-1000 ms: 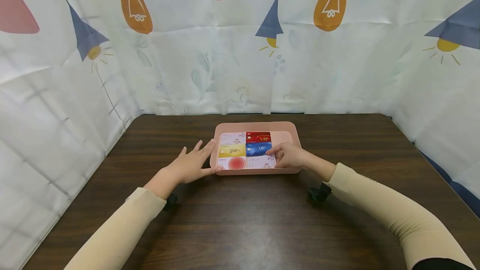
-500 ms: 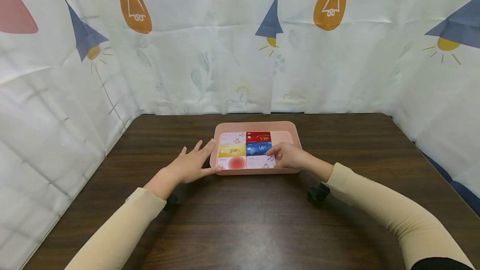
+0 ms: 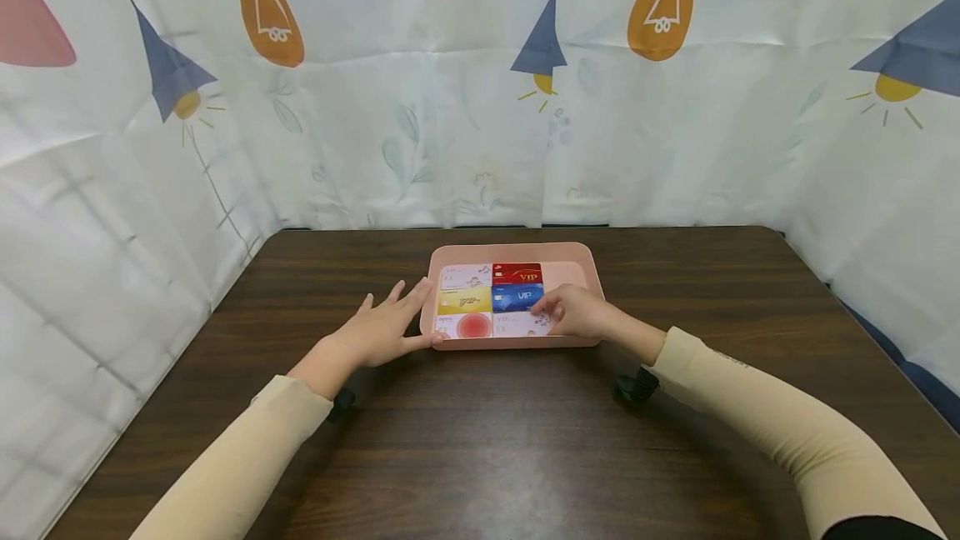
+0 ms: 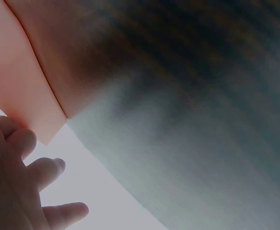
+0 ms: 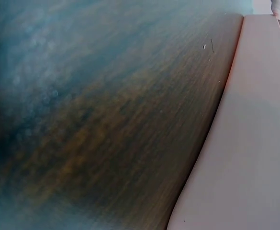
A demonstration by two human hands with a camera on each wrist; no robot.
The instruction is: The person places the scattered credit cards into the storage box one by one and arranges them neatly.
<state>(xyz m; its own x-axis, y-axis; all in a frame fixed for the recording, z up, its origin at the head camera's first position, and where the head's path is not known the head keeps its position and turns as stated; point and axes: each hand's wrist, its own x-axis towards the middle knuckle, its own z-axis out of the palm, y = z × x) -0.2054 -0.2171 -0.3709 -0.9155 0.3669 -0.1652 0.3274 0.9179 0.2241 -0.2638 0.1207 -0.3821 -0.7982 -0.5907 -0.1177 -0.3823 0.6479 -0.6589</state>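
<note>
A shallow pink tray holds several cards laid in two columns. The left column has a white card, a gold card and a white card with a red disc. On the right are a red VIP card, a blue VIP card and a white VIP card. My right hand pinches the white VIP card at its right end, fingers curled. With fingers spread, my left hand touches the tray's left rim; the left wrist view shows its fingers beside the tray wall.
The tray stands on a dark wood table, near its back edge. A patterned white curtain hangs behind the table and along both sides. In the right wrist view, the tray's front wall runs along the tabletop.
The right hand has shifted very slightly left at the white VIP card. The left hand, the tray and the other cards stay in place.
</note>
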